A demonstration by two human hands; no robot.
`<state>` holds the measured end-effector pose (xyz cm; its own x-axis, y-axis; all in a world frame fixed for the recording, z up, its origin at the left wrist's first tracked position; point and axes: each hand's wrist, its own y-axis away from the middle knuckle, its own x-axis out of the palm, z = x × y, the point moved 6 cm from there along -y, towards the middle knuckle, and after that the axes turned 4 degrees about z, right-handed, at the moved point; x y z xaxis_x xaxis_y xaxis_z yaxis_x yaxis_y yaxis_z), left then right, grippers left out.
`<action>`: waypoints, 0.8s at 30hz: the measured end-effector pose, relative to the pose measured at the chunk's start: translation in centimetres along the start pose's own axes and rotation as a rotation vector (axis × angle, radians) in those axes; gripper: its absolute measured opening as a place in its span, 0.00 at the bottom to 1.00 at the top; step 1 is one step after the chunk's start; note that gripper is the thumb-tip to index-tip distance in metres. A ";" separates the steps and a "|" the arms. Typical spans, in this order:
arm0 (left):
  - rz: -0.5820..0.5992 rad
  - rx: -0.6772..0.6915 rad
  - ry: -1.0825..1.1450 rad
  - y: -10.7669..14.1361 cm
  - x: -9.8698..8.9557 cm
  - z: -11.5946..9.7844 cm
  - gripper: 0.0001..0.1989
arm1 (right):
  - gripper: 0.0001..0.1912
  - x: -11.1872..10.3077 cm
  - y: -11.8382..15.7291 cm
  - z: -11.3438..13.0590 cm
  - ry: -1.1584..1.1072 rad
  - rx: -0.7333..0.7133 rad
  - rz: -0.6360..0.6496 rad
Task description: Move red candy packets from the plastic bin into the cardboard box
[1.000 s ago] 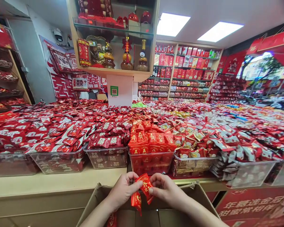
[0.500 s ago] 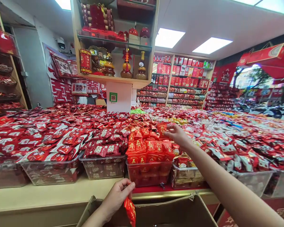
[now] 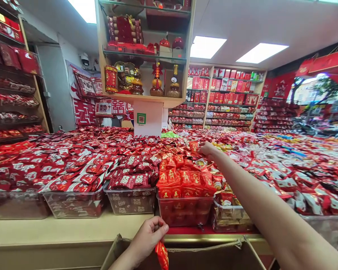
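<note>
My left hand [image 3: 150,238] pinches a small red packet [image 3: 162,255] with gold print by its top end; the packet hangs over a cardboard box [image 3: 214,258]. Stretched far forward, my right hand [image 3: 207,150] has its fingertips closed at the edge of another red packet [image 3: 193,146], which stands upright at the back of the pile. Below that hand, similar red packets [image 3: 173,176] with gold characters stand in rows, filling a clear plastic bin [image 3: 184,210].
Dark red packets [image 3: 126,180] fill a bin to the left, and gold-and-red packets sit in a clear bin [image 3: 232,217] to the right. A yellow counter ledge [image 3: 73,232] runs along the front. A display cabinet [image 3: 143,98] on a white pillar [image 3: 148,122] rises behind.
The view has turned slightly left, so the scene sits further right. My right hand has reached a little farther back with the packet at its fingertips. My left hand still holds its packet.
</note>
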<state>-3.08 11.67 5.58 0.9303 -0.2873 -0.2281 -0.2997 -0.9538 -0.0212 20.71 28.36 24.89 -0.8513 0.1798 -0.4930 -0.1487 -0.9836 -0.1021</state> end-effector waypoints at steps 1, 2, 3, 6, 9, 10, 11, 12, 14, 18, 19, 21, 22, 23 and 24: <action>-0.003 -0.003 0.009 0.0 0.0 0.0 0.16 | 0.12 0.1 0.1 0.1 -0.020 0.008 0.026; -0.006 -0.002 0.018 0.0 -0.1 0.1 0.17 | 0.12 0.2 0.3 0.2 -0.043 0.014 0.058; -0.007 0.004 0.029 0.0 -0.1 0.1 0.17 | 0.12 0.3 0.8 0.4 -0.070 0.009 0.095; 0.019 0.033 0.101 -0.1 -0.2 0.1 0.21 | 0.18 1.3 4.1 1.3 -0.155 -0.088 0.229; 0.074 0.111 0.231 0.0 0.2 -0.6 0.31 | 0.24 4.8 10.2 1.3 -0.188 -0.217 0.482; 0.087 0.143 0.275 0.1 0.5 -1.0 0.35 | 0.24 6.5 12.6 0.9 -0.166 -0.251 0.595; 0.090 0.168 0.315 0.2 0.7 -1.4 0.36 | 0.24 8.2 14.8 0.3 -0.121 -0.262 0.681; 0.077 0.173 0.347 0.4 0.9 -1.7 0.35 | 0.22 9.6 16.7 -0.4 -0.070 -0.260 0.717; 0.021 0.114 0.362 0.7 1.0 -1.7 0.29 | 0.17 11.4 19.0 -1.4 0.050 -0.264 0.751; -0.049 0.007 0.212 1.0 0.3 -1.2 0.24 | 0.06 9.5 16.1 0.6 0.296 -0.461 0.594; -0.042 0.008 0.170 0.9 0.1 -1.0 0.24 | 0.07 7.9 13.9 1.6 0.363 -0.511 0.446; -0.037 0.000 0.115 0.5 -0.5 -0.6 0.24 | 0.11 4.6 8.8 2.9 0.489 -0.491 0.151; -0.041 -0.008 0.099 0.3 -0.8 -0.3 0.25 | 0.12 3.8 6.5 3.1 0.528 -0.456 0.106; -0.038 -0.011 0.086 0.2 -0.9 -0.1 0.25 | 0.11 3.3 4.4 3.1 0.565 -0.422 0.100; -0.026 -0.008 0.073 0.0 -1.0 0.0 0.24 | 0.11 3.3 2.7 2.8 0.596 -0.391 0.129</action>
<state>-3.98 11.94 5.78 0.9507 -0.2679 -0.1561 -0.2740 -0.9616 -0.0185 16.06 26.24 25.43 -0.4138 0.1488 -0.8981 0.2205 -0.9408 -0.2574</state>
